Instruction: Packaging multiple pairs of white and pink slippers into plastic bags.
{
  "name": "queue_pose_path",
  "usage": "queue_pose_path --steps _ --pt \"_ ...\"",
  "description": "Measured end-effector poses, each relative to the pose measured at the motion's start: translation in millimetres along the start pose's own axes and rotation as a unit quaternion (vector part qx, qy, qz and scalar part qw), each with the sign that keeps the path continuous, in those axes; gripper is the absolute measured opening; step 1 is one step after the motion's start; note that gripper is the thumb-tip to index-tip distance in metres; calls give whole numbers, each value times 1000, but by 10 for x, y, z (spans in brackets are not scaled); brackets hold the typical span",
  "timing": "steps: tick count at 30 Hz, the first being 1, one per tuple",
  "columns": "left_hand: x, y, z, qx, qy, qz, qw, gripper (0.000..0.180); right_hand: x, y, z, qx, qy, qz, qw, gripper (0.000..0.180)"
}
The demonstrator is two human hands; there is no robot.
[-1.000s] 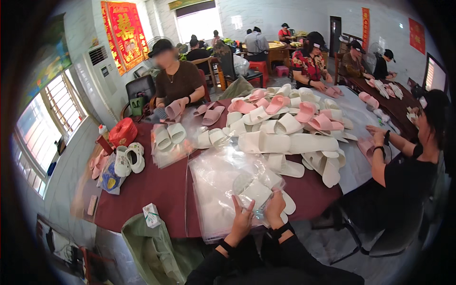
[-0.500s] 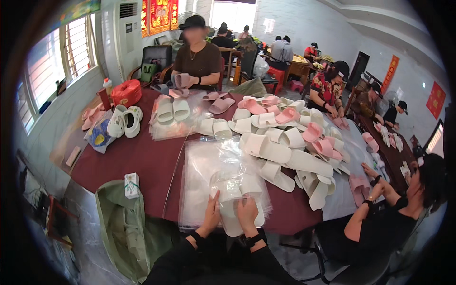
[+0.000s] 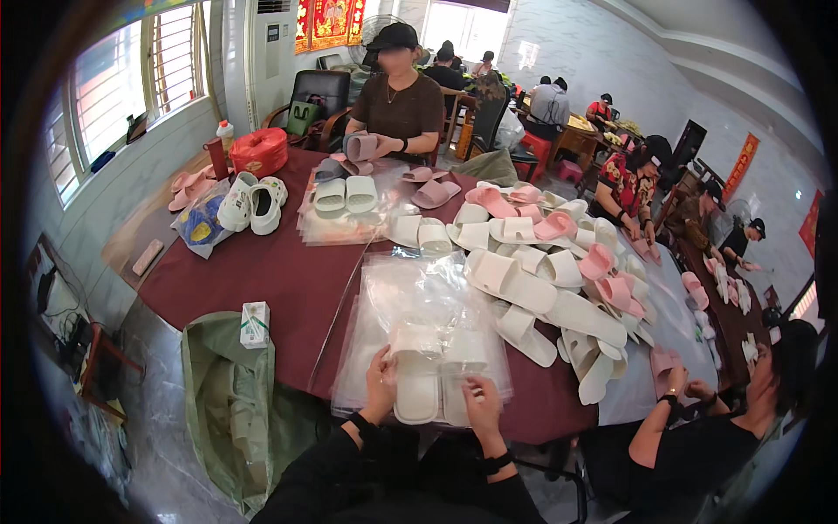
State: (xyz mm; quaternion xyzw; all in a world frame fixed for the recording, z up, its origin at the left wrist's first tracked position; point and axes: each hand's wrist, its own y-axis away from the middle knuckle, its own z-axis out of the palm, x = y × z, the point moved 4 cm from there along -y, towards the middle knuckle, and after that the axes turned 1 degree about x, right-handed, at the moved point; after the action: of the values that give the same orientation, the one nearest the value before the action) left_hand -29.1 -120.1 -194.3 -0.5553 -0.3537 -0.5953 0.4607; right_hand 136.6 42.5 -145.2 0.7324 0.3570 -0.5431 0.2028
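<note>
In front of me, a pair of white slippers (image 3: 417, 399) lies with its far part inside a clear plastic bag (image 3: 436, 301), on a stack of similar bags. At the pair's left side, my left hand (image 3: 379, 384) is closed on the bag's edge. My right hand (image 3: 483, 407) pinches the bag's edge on the right side, beside the other slipper. The thin film between the fingers is hard to make out.
A heap of loose white and pink slippers (image 3: 554, 297) lies just right of the bags on the dark red table (image 3: 271, 271). White clogs (image 3: 253, 205) stand far left, near a red bag (image 3: 259, 153). A green sack (image 3: 227, 410) hangs at the near left. Co-workers sit across and right.
My hands have spread apart to the two sides of the slippers. The slippers lie flatter, with their far part deeper under the film. The whole view has shifted slightly.
</note>
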Motion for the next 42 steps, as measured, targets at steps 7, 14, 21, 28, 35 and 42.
queue_pose_path --steps 7,14,21,28,35,42 --pt "23 -144 -15 32 -49 -57 997 31 -25 -221 -229 194 267 -123 936 59" --pt "-166 -102 -28 -97 264 -267 922 37 114 -387 -40 101 225 -55 968 44" --pt "25 63 134 -188 279 -366 868 35 250 -508 -121 82 4 43 996 15" --pt "51 109 146 -248 370 -340 828 47 -214 -483 2 14 -346 38 937 6" --pt "30 170 173 -257 449 -423 744 47 -174 -390 -77 68 -436 50 896 7" --pt "-24 203 279 -184 309 -360 861 39 307 -23 -154 17 -328 50 943 50"
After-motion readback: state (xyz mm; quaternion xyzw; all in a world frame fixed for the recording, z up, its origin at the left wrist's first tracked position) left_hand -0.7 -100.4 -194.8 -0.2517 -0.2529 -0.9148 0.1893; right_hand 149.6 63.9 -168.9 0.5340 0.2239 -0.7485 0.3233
